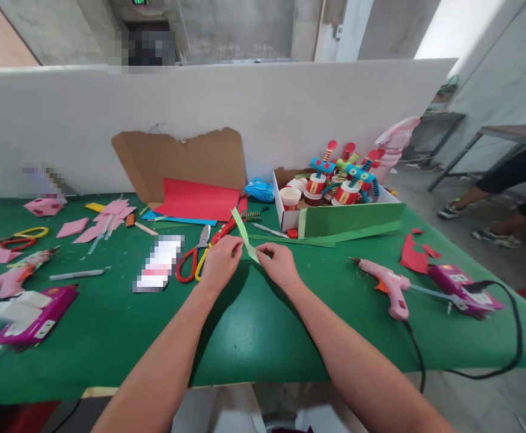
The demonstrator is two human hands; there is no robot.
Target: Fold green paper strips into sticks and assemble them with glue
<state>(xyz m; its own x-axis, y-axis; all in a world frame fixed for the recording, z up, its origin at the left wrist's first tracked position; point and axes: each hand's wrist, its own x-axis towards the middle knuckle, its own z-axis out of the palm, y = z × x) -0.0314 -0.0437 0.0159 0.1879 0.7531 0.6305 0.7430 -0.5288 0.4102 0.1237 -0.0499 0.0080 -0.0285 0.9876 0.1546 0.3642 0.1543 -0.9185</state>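
A narrow light-green paper strip runs between my two hands above the middle of the table, its upper end standing free. My right hand pinches the strip's lower end between thumb and fingers. Close by on the other side, my left hand is closed, thumb and fingertips pressed together at the strip's edge. Just beyond my left hand lie red-handled scissors, a yellow-handled tool partly hidden by that hand, and a red-handled tool.
A box of paper-cup figures stands at the back, beside red paper sheets and cardboard. Pink glue guns and purple power strips lie on both sides, with a black cord at right. Another person's legs show at far right.
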